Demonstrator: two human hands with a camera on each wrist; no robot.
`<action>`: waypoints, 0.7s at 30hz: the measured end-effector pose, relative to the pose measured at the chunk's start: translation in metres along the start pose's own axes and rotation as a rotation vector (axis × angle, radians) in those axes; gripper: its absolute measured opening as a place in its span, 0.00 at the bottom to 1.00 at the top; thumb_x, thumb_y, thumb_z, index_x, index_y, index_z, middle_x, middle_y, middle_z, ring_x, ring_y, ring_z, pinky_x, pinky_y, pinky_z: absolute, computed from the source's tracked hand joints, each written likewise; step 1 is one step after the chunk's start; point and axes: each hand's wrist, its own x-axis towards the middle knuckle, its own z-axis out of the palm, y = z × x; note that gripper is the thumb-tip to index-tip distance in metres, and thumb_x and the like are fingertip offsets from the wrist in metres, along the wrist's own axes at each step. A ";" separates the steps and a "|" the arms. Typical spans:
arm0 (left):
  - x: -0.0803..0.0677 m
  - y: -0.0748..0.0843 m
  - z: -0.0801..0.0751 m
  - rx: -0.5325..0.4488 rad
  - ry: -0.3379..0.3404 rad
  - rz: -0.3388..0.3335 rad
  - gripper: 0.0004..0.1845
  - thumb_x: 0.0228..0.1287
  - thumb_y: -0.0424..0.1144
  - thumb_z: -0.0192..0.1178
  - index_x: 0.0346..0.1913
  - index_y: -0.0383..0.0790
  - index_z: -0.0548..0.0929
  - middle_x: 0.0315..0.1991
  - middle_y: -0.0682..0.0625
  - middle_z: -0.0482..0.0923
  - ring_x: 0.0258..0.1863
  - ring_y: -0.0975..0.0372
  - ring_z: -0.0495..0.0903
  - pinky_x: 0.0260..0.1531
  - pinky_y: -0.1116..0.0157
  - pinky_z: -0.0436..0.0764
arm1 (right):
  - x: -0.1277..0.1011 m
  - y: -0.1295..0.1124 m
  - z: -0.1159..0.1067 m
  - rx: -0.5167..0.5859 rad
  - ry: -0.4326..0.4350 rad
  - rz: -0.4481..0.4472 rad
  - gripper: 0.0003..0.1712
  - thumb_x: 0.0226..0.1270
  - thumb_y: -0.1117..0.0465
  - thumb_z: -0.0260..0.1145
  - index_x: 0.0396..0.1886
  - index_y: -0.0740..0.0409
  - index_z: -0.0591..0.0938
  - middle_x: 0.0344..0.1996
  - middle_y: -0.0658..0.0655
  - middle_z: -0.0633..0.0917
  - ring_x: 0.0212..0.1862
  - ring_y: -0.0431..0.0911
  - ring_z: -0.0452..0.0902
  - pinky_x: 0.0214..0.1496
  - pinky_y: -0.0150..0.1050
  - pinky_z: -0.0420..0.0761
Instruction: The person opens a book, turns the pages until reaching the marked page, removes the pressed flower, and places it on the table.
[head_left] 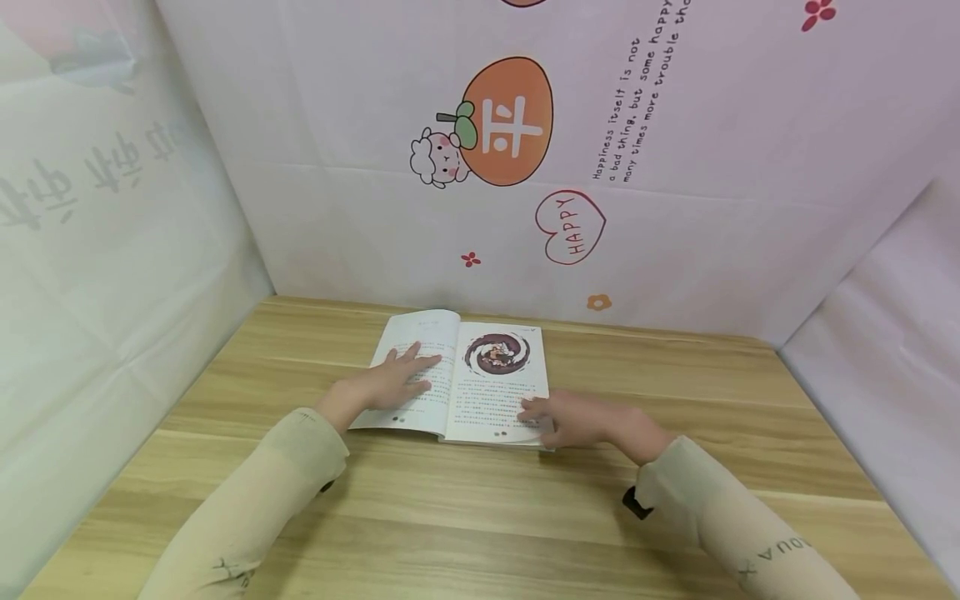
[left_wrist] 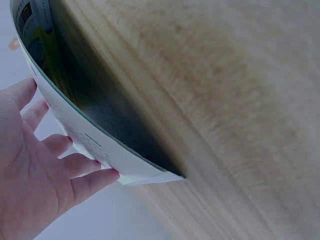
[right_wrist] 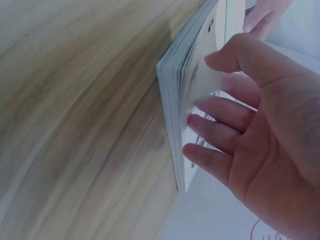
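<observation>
An open book [head_left: 491,408] lies on the wooden table, a swirl picture and text on its right page. My left hand [head_left: 382,385] rests on the left page with fingers spread. In the left wrist view, the fingertips of the left hand [left_wrist: 42,160] touch that page, and the left side of the book [left_wrist: 125,152] bows up off the table. At the lower right corner of the right page is my right hand [head_left: 581,419]. The right wrist view has the right hand [right_wrist: 250,130] loosely bent, fingertips at the page, thumb apart from the fingers.
The wooden table [head_left: 480,508] extends around the book. A printed white cloth [head_left: 360,225] hangs behind the table's back edge, and more cloth [head_left: 112,275] hangs at the sides.
</observation>
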 end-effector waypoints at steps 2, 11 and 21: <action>0.000 0.000 0.000 0.002 0.001 -0.001 0.31 0.83 0.49 0.48 0.82 0.48 0.57 0.82 0.34 0.35 0.76 0.29 0.33 0.70 0.29 0.43 | -0.001 0.001 0.000 0.002 0.005 0.001 0.30 0.63 0.68 0.67 0.67 0.65 0.79 0.72 0.67 0.71 0.38 0.46 0.72 0.42 0.38 0.74; 0.000 0.000 0.000 0.004 0.002 0.002 0.31 0.83 0.48 0.48 0.82 0.47 0.57 0.82 0.33 0.35 0.76 0.29 0.33 0.70 0.30 0.44 | -0.005 0.011 0.001 -0.023 0.099 -0.033 0.22 0.73 0.65 0.67 0.64 0.65 0.82 0.66 0.66 0.78 0.69 0.62 0.72 0.69 0.55 0.71; 0.002 -0.001 0.000 0.023 0.000 0.007 0.31 0.83 0.48 0.47 0.82 0.47 0.57 0.82 0.33 0.36 0.76 0.29 0.34 0.71 0.31 0.44 | 0.000 0.020 0.005 -0.080 0.220 -0.006 0.18 0.74 0.64 0.67 0.59 0.66 0.85 0.61 0.66 0.81 0.63 0.61 0.78 0.65 0.54 0.76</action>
